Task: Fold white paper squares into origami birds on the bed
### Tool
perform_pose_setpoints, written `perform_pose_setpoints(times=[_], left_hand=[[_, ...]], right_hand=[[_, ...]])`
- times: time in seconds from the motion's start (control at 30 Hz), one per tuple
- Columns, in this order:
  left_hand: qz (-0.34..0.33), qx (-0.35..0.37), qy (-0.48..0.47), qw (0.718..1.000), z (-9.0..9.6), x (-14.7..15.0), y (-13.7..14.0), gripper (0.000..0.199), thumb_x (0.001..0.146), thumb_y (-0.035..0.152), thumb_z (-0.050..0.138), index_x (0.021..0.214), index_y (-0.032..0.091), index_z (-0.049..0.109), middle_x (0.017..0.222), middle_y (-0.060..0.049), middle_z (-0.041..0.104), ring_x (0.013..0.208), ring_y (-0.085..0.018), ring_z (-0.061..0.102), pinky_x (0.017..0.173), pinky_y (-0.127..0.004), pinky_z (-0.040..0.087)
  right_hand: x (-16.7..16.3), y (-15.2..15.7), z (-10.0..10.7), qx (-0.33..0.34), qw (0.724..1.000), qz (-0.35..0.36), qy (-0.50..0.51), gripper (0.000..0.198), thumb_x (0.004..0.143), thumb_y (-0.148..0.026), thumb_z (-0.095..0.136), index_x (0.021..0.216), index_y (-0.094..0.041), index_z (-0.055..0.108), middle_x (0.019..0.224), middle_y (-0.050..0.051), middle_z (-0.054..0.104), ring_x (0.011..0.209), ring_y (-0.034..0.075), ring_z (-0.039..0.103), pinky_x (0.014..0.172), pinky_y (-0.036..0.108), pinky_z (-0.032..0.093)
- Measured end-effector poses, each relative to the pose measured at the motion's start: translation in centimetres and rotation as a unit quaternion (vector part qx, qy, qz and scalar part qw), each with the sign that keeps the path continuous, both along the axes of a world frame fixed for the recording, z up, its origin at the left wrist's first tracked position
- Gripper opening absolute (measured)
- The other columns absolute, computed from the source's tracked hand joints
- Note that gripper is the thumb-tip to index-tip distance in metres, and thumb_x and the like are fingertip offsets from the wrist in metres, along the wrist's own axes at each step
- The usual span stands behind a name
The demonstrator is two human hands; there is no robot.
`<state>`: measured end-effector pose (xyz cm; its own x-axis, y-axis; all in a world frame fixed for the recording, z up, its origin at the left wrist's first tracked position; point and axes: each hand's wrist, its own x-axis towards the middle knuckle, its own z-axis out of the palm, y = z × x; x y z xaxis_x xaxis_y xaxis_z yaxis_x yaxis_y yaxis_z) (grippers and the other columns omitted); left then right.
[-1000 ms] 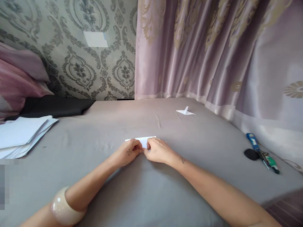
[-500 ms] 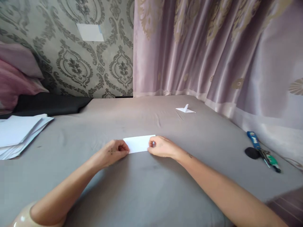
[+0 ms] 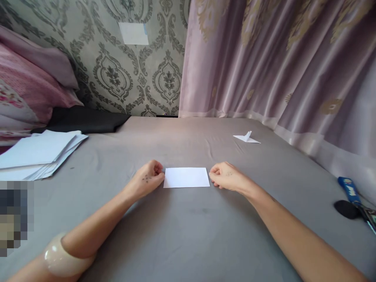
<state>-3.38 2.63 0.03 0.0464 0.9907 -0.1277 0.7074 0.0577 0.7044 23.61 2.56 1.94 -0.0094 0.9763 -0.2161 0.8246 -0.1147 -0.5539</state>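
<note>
A white rectangular sheet of paper (image 3: 186, 178) lies flat on the grey cloth surface, all its corners showing. My left hand (image 3: 148, 178) is beside its left edge, fingers curled in and thumb tip right at the paper; whether it touches cannot be told. On the other side, my right hand (image 3: 226, 175) rests by the right edge with bent, closed fingers, a sliver apart from the sheet. Neither hand covers any of the paper. Farther back to the right stands a small folded white paper figure (image 3: 247, 137) with a raised middle.
Stacked white sheets (image 3: 38, 149) lie at the left, in front of a folded black cloth (image 3: 91, 119). At the right edge are a blue-handled tool (image 3: 349, 190) and a black round object (image 3: 347, 209). A pink curtain (image 3: 229, 58) hangs behind.
Both hands have let go of the paper's ends and drawn apart to its sides. The paper now lies squarer to me. The view has turned left, shifting everything rightward.
</note>
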Motion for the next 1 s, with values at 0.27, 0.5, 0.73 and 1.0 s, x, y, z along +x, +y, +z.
perform_pose_setpoints(times=[0.27,0.5,0.73,1.0], left_hand=[[0.011,0.049,-0.157,0.986,-1.3,0.1,0.8,0.037,0.076,0.029,0.055,0.11,0.014,0.049,0.099,-0.008,0.062,0.082,-0.018,0.063,0.071,-0.032,0.052],[-0.146,0.395,0.102,0.901,-1.1,1.3,-0.3,0.054,0.087,0.018,0.053,0.139,0.023,0.037,0.134,-0.013,0.048,0.12,-0.028,0.044,0.101,-0.047,0.039],[-0.281,0.378,0.221,0.854,-2.0,1.0,-1.0,0.029,0.097,0.017,0.037,0.102,0.02,0.065,0.106,-0.008,0.068,0.098,-0.023,0.054,0.082,-0.035,0.047],[-0.283,0.263,0.162,0.908,-2.4,-0.6,-0.8,0.032,0.095,0.012,0.032,0.112,0.019,0.058,0.124,-0.01,0.063,0.116,-0.021,0.058,0.088,-0.032,0.053]], right_hand=[[-3.1,0.1,-1.3,0.011,0.987,0.0,0.16,0.021,0.081,-0.036,0.056,0.083,-0.015,0.062,0.068,0.001,0.065,0.057,0.011,0.057,0.05,0.021,0.04],[-4.2,-3.1,-2.7,0.447,0.887,0.096,-0.058,0.018,0.09,-0.015,0.047,0.087,-0.02,0.064,0.086,0.003,0.07,0.076,0.014,0.064,0.073,0.025,0.042],[-5.3,-4.7,-3.3,0.365,0.899,0.187,-0.151,0.019,0.092,-0.021,0.046,0.097,-0.02,0.065,0.097,0.004,0.069,0.071,0.016,0.065,0.063,0.029,0.043],[-3.5,-3.8,-2.1,0.209,0.946,0.188,-0.162,0.039,0.088,-0.021,0.04,0.124,-0.025,0.055,0.124,0.005,0.06,0.081,0.019,0.065,0.07,0.034,0.048]])
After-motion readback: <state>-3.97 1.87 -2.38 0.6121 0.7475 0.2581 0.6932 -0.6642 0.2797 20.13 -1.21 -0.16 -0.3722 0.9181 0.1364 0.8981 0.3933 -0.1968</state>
